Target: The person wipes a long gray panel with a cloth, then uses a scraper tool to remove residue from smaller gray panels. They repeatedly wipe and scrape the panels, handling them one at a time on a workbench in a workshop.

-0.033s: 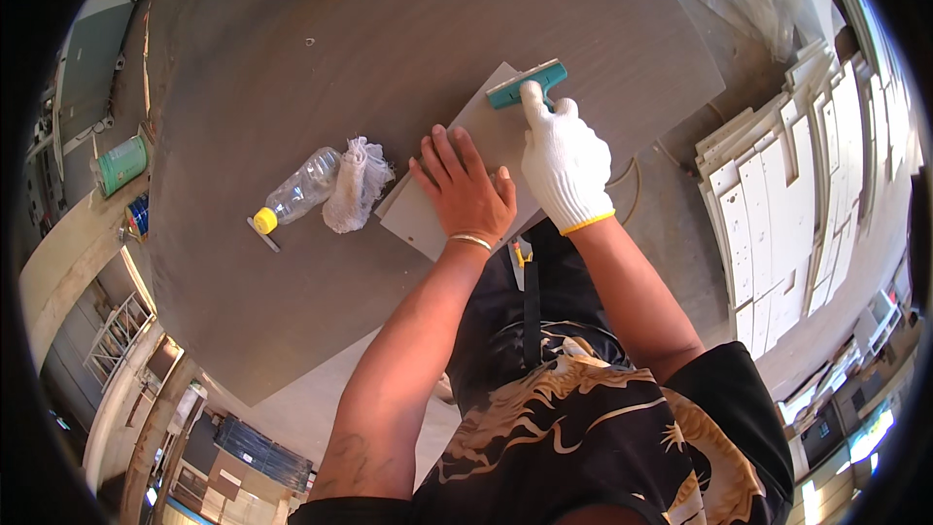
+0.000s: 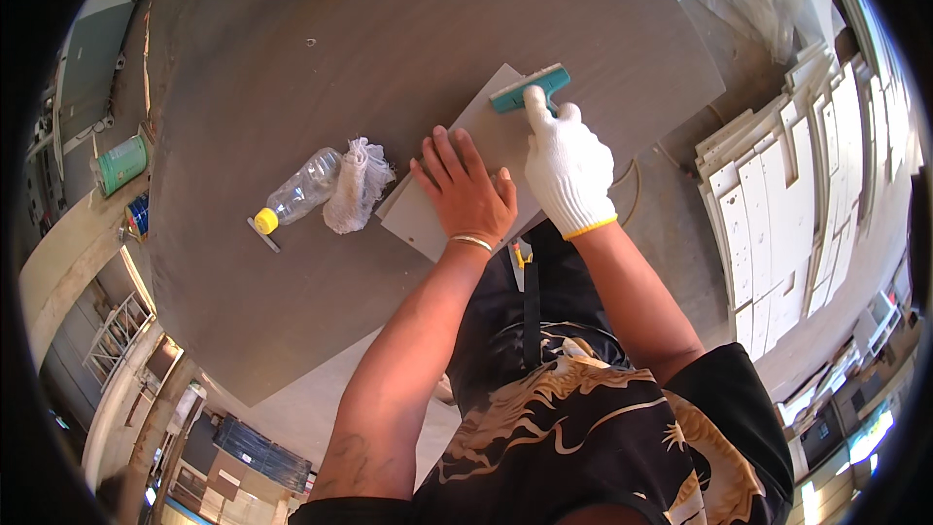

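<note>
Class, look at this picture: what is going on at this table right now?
A person leans over a round dark table. The bare left hand lies flat on a grey panel, holding it down. The gloved right hand grips a teal scraper set on the panel's far edge. Beside the panel lie a white rag and a clear plastic bottle with a yellow cap, on its side.
</note>
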A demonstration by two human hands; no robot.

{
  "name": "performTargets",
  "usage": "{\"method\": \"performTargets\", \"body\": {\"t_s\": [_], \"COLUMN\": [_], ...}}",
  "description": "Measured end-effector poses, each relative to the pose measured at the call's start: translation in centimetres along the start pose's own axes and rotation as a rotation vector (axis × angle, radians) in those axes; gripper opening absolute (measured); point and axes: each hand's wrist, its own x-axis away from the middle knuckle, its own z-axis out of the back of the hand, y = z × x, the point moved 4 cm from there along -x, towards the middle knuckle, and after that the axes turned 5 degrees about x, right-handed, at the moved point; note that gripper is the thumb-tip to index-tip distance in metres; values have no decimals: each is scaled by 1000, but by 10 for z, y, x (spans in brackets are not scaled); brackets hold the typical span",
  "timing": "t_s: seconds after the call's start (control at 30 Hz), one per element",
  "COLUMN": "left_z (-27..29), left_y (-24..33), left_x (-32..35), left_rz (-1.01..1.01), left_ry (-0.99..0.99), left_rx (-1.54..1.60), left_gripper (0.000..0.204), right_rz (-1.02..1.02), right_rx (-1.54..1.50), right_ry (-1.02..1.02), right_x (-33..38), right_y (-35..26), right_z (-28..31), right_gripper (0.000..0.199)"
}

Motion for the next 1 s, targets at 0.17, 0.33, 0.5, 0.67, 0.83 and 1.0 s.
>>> {"method": "performTargets", "body": {"t_s": [0.17, 0.33, 0.5, 0.67, 0.83, 1.0], "left_z": [0, 1, 1, 2, 2, 2], "left_y": [0, 1, 1, 1, 1, 1], "left_x": [1, 1, 0, 0, -1, 0], "left_rz": [1, 13, 18, 18, 30, 32], "left_ry": [6, -3, -10, -4, -19, -28], "left_rx": [5, 18, 21, 40, 76, 79], "left_gripper": [86, 86, 86, 86, 86, 88], "right_rz": [31, 9, 63, -8, 69, -37], "right_rx": [-11, 2, 15, 43, -94, -273], "right_ry": [79, 18, 88, -22, 76, 607], "right_x": [-8, -14, -14, -17, -54, -64], "right_y": [-8, -11, -10, -14, -10, 58], "right_z": [4, 0, 5, 4, 20, 57], "right_gripper": [54, 55, 58, 58, 51, 50]}}
